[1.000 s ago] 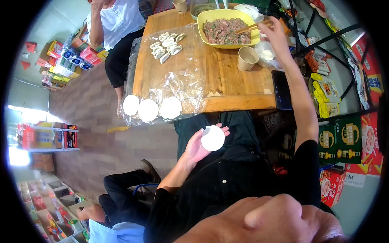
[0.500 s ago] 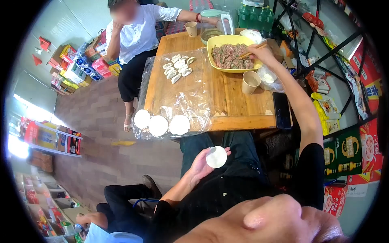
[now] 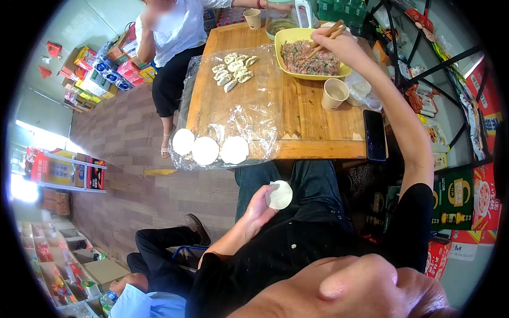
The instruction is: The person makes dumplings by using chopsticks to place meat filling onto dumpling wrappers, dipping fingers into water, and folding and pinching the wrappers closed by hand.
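Observation:
My left hand, low over my lap, is closed on a round dumpling wrapper, with the thumb at its edge. My right hand grips a pair of wooden chopsticks over the yellow bowl. Their tips reach into the minced meat filling, which is flecked with green. On the plastic sheet, several folded dumplings lie in a cluster. Three flat wrappers, a left one, a middle one and a right one, rest along the near edge.
A paper cup, a plastic bag and a phone occupy the table's right side. Farther back are another paper cup and a pitcher. A person in white sits at the far left; another in light blue sits beside me.
My right hand has shifted toward the back of the bowl, the chopsticks now held more steeply in the filling. My left fingers no longer show beyond the wrapper. The view has tilted slightly.

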{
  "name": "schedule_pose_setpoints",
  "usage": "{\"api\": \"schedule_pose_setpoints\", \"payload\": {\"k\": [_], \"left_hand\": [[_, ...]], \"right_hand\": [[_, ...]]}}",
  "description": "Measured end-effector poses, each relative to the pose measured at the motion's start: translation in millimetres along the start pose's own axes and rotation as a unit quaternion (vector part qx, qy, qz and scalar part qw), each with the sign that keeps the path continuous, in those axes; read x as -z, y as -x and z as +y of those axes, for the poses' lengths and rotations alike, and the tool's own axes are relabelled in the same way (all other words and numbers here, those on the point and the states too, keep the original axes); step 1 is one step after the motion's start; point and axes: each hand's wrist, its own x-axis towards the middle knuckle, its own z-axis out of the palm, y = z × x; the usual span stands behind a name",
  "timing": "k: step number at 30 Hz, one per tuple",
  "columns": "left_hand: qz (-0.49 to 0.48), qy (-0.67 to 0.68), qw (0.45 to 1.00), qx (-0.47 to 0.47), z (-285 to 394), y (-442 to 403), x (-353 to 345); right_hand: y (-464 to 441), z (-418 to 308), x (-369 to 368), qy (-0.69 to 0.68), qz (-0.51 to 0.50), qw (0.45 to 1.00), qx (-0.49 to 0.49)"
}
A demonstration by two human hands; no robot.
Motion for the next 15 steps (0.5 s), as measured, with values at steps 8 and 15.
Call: {"api": "schedule_pose_setpoints", "payload": {"k": [8, 15], "left_hand": [[0.002, 0.013, 1.000, -0.027, 7.0, 2.5, -11.6], [-0.037, 0.009, 0.999, -0.008, 12.1, 5.7, -18.4]], "right_hand": [[-0.9, 37.7, -24.4, 0.124, -0.004, 0.992, 0.017], [3.1, 43.2, -29.0, -0.028, 0.019, 0.999, -0.025]]}}
